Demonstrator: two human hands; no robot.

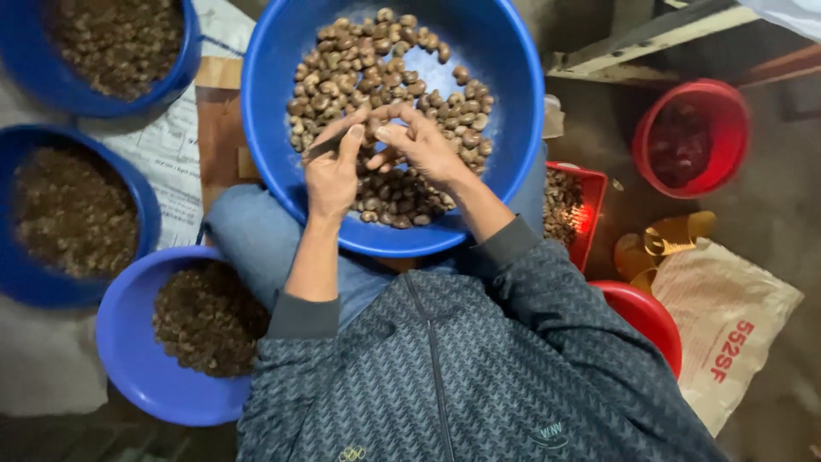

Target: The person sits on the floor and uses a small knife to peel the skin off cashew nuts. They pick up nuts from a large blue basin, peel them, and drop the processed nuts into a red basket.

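Both hands meeting over blue basin [513, 128] on my lap: left hand [332, 175] gripping small blade [323, 147], right hand [423, 147] pinching nut [374, 128]. Peeling step, I reckon; needing careful scraping.

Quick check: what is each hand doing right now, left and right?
Left hand: closed on a small dark tool over the blue basin.
Right hand: fingers curled, pinching a nut.
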